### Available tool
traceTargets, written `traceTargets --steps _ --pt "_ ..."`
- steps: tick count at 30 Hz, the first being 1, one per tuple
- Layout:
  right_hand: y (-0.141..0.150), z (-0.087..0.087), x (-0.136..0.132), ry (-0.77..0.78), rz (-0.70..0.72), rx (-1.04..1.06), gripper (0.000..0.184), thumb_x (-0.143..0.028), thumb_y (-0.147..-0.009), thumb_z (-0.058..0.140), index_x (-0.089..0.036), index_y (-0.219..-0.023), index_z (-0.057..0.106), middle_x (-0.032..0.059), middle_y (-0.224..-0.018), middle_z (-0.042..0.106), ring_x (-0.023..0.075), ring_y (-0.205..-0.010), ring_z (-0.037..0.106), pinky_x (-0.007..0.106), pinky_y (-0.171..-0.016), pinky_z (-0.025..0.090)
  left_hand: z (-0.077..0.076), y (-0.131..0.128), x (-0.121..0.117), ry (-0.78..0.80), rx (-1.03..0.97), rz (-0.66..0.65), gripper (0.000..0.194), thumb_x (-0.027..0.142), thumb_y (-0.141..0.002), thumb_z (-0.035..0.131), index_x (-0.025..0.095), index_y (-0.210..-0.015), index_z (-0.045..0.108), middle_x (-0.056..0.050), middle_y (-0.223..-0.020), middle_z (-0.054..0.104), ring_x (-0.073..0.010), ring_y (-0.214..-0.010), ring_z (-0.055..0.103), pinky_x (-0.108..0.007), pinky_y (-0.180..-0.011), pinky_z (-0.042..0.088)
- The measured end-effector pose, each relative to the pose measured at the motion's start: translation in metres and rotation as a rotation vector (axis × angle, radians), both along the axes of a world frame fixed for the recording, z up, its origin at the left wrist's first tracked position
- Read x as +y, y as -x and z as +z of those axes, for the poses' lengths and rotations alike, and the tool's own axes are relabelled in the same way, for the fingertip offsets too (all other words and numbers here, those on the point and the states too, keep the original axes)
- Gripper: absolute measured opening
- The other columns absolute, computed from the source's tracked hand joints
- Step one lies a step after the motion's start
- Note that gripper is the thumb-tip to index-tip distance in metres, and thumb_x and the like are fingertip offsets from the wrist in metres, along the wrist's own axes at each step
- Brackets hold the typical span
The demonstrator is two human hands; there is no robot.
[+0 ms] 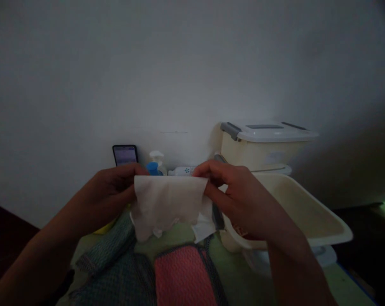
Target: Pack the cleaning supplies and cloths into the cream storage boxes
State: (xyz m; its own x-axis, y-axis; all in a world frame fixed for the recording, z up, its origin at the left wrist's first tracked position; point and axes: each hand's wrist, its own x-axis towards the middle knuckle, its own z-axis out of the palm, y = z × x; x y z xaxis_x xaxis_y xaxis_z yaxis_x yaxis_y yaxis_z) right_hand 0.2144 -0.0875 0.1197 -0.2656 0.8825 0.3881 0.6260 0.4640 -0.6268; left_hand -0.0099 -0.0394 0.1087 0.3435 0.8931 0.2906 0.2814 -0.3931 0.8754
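Observation:
A small white cloth (168, 202), its lower edge wavy, hangs between my two hands above the table. My left hand (108, 195) pinches its upper left corner, and my right hand (240, 197) pinches the upper right corner. The top edge is stretched straight. Just below the right side of this cloth, another white piece (205, 227) shows, partly covered. Beneath, a pink knitted cloth (182, 276) with a dark border lies close to me, beside a grey-green knitted fabric (116, 272).
At the right, an open cream bin (300, 208) stands before a lidded box (259, 148). A phone (125, 154) leans on the wall, near a blue-capped bottle (153, 167), a white pump bottle (157, 156) and a white bottle lying down (181, 171). A green cover (230, 280) spreads underneath.

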Motion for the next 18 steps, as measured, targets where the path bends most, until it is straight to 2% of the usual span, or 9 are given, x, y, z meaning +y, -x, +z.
traceTargets --steps 3,5,8,11,14,16,18 --pt "-0.0049 -0.0022 0.0027 -0.038 -0.029 0.006 0.027 -0.006 -0.081 0.049 -0.022 -0.099 0.062 -0.0020 -0.091 0.068 0.0117 -0.081 0.061 0.023 -0.069 0.043 -0.0077 -0.0018 0.0033 0.016 0.001 -0.050 0.006 0.024 -0.073 0.062 0.020 -0.077 0.060 0.003 -0.066 0.064 -0.0100 -0.055 0.059 -0.016 -0.048 0.047" --pt "-0.0053 -0.0035 0.0045 -0.080 -0.030 0.009 0.031 -0.005 -0.081 0.050 -0.022 -0.103 0.062 -0.0012 -0.098 0.066 0.0127 -0.089 0.060 0.025 -0.077 0.043 -0.0110 -0.0032 0.0041 -0.025 -0.052 -0.041 0.007 0.023 -0.075 0.061 0.021 -0.081 0.057 0.002 -0.072 0.064 -0.0102 -0.061 0.060 -0.016 -0.052 0.048" --pt "-0.0037 -0.0040 0.0061 -0.127 -0.033 0.040 0.026 -0.006 -0.081 0.051 -0.021 -0.100 0.061 0.0002 -0.099 0.064 0.0143 -0.093 0.058 0.026 -0.079 0.043 -0.0118 -0.0047 0.0015 -0.127 -0.128 -0.025 0.008 0.022 -0.077 0.062 0.021 -0.082 0.056 0.001 -0.077 0.062 -0.0108 -0.069 0.059 -0.017 -0.059 0.049" --pt "-0.0006 -0.0042 0.0057 -0.118 -0.051 0.157 0.016 -0.014 -0.087 0.048 -0.023 -0.097 0.056 -0.0004 -0.093 0.062 0.0126 -0.082 0.058 0.024 -0.069 0.044 -0.0109 -0.0056 -0.0023 -0.233 -0.190 0.003 0.012 0.019 -0.075 0.065 0.020 -0.084 0.057 0.000 -0.084 0.062 -0.0114 -0.076 0.061 -0.019 -0.069 0.050" --pt "0.0021 -0.0054 0.0045 -0.079 -0.057 0.199 0.017 -0.016 -0.091 0.041 -0.025 -0.100 0.052 -0.0040 -0.077 0.058 0.0091 -0.064 0.054 0.019 -0.054 0.041 -0.0109 -0.0067 -0.0030 -0.335 -0.214 0.029 0.012 0.016 -0.077 0.063 0.020 -0.084 0.055 -0.001 -0.089 0.063 -0.0127 -0.084 0.061 -0.022 -0.077 0.050" --pt "0.0031 -0.0061 0.0040 -0.031 -0.056 0.179 0.017 -0.018 -0.092 0.039 -0.026 -0.101 0.051 -0.0062 -0.065 0.054 0.0081 -0.053 0.050 0.018 -0.045 0.037 -0.0110 -0.0074 -0.0018 -0.368 -0.248 0.050 0.011 0.015 -0.079 0.060 0.020 -0.084 0.051 -0.001 -0.088 0.064 -0.0124 -0.082 0.062 -0.021 -0.072 0.050" --pt "0.0036 -0.0063 0.0039 0.023 -0.057 0.161 0.015 -0.022 -0.092 0.041 -0.025 -0.101 0.052 -0.0076 -0.056 0.051 0.0076 -0.047 0.048 0.016 -0.040 0.034 -0.0105 -0.0077 -0.0007 -0.308 -0.270 0.059 0.013 0.015 -0.081 0.056 0.021 -0.085 0.046 0.001 -0.077 0.063 -0.0104 -0.067 0.061 -0.018 -0.057 0.048"
